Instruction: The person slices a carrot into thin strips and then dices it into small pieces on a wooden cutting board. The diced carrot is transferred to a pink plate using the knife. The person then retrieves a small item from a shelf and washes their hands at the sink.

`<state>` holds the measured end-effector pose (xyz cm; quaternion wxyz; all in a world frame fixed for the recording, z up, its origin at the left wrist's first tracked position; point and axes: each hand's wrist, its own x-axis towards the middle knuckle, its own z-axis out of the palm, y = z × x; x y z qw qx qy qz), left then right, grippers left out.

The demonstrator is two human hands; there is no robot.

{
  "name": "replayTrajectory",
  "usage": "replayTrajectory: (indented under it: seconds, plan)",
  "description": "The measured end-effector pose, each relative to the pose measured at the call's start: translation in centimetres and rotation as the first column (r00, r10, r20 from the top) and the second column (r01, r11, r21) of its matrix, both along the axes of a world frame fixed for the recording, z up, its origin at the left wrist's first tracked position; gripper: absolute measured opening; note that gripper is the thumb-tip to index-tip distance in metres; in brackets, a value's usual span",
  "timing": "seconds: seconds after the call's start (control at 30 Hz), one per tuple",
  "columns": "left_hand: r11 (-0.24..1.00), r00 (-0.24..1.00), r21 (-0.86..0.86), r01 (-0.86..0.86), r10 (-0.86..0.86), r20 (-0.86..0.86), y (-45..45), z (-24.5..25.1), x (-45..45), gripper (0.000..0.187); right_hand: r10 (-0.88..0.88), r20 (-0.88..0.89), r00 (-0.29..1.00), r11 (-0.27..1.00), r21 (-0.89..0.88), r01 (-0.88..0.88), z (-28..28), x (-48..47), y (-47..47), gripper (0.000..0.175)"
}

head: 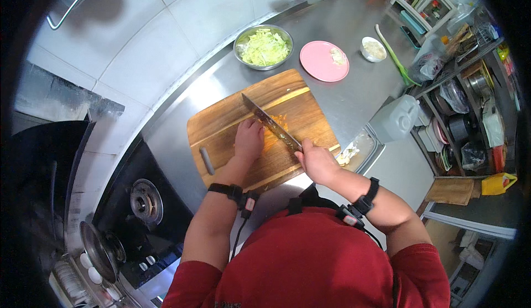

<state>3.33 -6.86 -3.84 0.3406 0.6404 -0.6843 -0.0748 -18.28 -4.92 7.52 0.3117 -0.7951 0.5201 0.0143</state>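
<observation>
My right hand [319, 162] grips the handle of a kitchen knife [271, 123], whose broad blade has bits of food stuck to it. The blade runs diagonally over a wooden cutting board [265, 92]. Finely cut orange pieces, which look like carrot [280, 121], lie on both sides of the blade. My left hand [250, 140] rests low over the board, its fingers bent close to the blade's left side. Whatever lies under those fingers is mostly hidden.
Behind the board stand a metal bowl of shredded green vegetable [265, 47], a pink plate [319, 65] and a small white bowl [373, 49]. A green onion [394, 55] lies farther right. A plastic jug [394, 117] stands right; a gas burner [146, 202] is left.
</observation>
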Motion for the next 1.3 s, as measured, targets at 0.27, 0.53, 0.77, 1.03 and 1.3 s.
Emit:
replayTrajectory:
  seconds: [0.27,0.53,0.77,1.03,1.3]
  plan:
    - [0.998,0.990,0.026,-0.051,0.047,0.131,0.2,0.0,0.0,0.005,0.017,-0.065,0.998,0.996,0.086,-0.012,3.0,-0.4,1.1,0.029]
    - [0.998,1.000,0.056,0.003,-0.002,-0.009,0.1,0.0,0.3,0.006,-0.032,-0.060,0.998,0.995,0.088,0.037,-1.2,2.2,0.1,0.030]
    - [0.996,0.996,0.065,-0.053,0.057,-0.063,0.5,0.3,0.7,0.008,0.002,-0.029,1.000,0.999,0.034,-0.001,0.9,0.5,0.7,0.029]
    - [0.997,0.996,0.076,0.002,0.004,-0.085,0.5,0.2,1.0,0.005,0.034,-0.100,0.994,0.993,0.113,-0.022,3.1,0.3,1.5,0.030]
    - [0.996,0.999,0.075,-0.038,0.037,0.019,0.6,-0.2,0.7,0.006,-0.011,-0.033,0.999,0.999,0.045,0.013,-1.9,2.5,0.4,0.030]
